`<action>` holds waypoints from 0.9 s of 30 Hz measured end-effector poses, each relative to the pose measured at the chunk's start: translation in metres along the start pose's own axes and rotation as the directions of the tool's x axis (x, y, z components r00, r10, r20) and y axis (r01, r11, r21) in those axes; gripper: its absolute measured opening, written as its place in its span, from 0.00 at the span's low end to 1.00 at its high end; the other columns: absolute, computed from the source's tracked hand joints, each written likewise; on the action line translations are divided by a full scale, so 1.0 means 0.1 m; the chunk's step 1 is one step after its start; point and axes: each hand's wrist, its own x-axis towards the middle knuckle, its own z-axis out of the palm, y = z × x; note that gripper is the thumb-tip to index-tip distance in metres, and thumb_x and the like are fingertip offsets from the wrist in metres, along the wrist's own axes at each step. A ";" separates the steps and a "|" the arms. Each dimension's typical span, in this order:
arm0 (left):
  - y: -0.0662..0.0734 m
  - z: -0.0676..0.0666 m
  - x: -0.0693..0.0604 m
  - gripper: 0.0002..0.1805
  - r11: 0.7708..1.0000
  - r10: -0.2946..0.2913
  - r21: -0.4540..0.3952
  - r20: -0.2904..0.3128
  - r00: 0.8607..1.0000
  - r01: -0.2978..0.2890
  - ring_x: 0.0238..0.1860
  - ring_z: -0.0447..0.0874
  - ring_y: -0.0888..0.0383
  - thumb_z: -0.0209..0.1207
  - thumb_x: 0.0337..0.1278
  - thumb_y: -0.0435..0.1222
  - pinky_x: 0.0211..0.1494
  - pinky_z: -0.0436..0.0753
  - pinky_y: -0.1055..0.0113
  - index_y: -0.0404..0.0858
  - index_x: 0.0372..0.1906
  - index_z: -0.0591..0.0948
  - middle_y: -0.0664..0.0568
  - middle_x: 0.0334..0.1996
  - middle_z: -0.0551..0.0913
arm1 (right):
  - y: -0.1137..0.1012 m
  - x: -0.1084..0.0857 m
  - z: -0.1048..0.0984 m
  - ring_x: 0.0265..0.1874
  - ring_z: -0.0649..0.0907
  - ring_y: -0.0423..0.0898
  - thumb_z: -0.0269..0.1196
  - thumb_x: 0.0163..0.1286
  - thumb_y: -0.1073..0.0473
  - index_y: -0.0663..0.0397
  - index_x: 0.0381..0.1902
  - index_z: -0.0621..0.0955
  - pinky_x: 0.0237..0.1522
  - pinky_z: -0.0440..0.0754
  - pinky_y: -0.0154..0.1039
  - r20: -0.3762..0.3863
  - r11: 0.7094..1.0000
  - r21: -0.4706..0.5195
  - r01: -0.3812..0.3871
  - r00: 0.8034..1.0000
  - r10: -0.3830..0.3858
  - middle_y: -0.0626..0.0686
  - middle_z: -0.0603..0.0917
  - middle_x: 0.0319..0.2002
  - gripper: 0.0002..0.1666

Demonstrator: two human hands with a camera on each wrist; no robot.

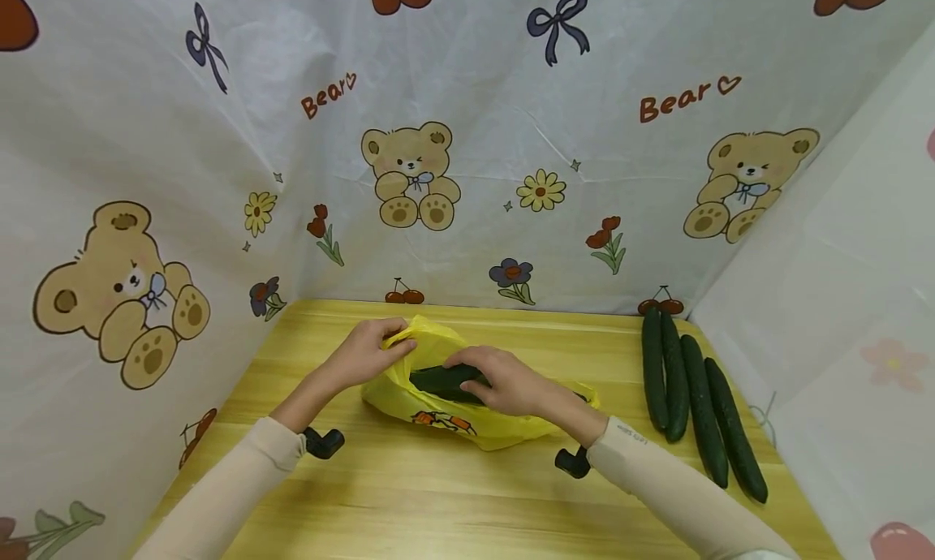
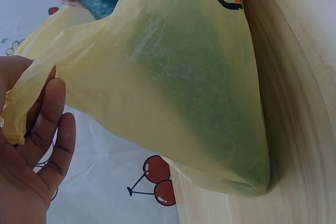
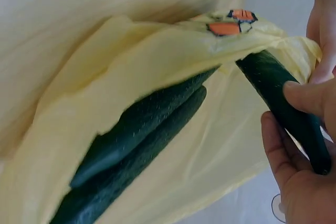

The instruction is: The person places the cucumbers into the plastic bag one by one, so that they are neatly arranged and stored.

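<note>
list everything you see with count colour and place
table: 1, yellowish wood, lower head view
plastic bag: 1, yellow, mid-table
loose cucumbers: 4, dark green, table's right side
bagged cucumbers: at least 2, dark green, inside bag
held cucumber: 1, dark green, bag's mouth
printed sheeting: count unclear, white, around table
wire: 1, pale, table's right edge
fittings: 2, black, flanking bag
sleeves: 2, beige, lower head view
left hand: 1, gripping bag's edge
right hand: 1, gripping cucumber

Bare hands: 2, left hand (image 1: pixel 368 353) and right hand (image 1: pixel 504 379). Thin yellow plastic bag (image 1: pixel 504 434): 1, at both hands. Long dark-green cucumbers (image 1: pixel 704 410), visible: 7 (1 in right hand, 2 inside bag, 4 right of hands). Yellowish wooden desk (image 1: pixel 438 503): 1, beneath hands.
</note>
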 end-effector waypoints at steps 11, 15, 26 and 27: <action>0.00 0.00 0.01 0.17 1.000 -0.004 0.001 -0.001 1.000 0.004 0.23 0.58 0.63 0.65 0.77 0.43 0.34 0.64 0.68 0.47 0.30 0.72 0.58 0.23 0.62 | 0.05 -0.01 -0.07 0.64 0.87 0.50 0.68 0.78 0.61 0.50 0.66 0.83 0.66 0.85 0.50 0.070 0.998 -0.038 -0.043 0.997 0.046 0.50 0.87 0.64 0.21; 0.00 0.00 0.01 0.17 1.000 -0.003 -0.004 -0.005 1.000 0.003 0.24 0.58 0.63 0.65 0.77 0.43 0.35 0.64 0.67 0.47 0.30 0.73 0.58 0.23 0.62 | 0.05 -0.04 -0.07 0.58 0.88 0.47 0.64 0.81 0.62 0.49 0.63 0.85 0.60 0.87 0.45 0.057 1.000 -0.013 -0.020 0.998 0.020 0.50 0.88 0.61 0.16; -0.04 0.03 -0.01 0.15 1.000 0.016 -0.014 -0.015 1.000 -0.017 0.25 0.58 0.63 0.66 0.76 0.43 0.36 0.64 0.66 0.48 0.31 0.75 0.59 0.24 0.63 | 0.14 -0.25 -0.25 0.55 0.89 0.49 0.60 0.84 0.62 0.52 0.63 0.85 0.58 0.88 0.50 -0.064 0.998 0.059 -0.035 0.997 0.039 0.52 0.89 0.60 0.16; -0.05 0.03 -0.01 0.14 1.000 0.011 -0.015 -0.013 1.000 -0.011 0.26 0.60 0.63 0.66 0.76 0.44 0.37 0.65 0.66 0.49 0.32 0.76 0.59 0.24 0.65 | 0.16 -0.29 -0.27 0.55 0.89 0.49 0.60 0.84 0.62 0.52 0.63 0.85 0.58 0.88 0.50 -0.069 0.997 0.062 -0.043 0.997 0.047 0.52 0.89 0.60 0.16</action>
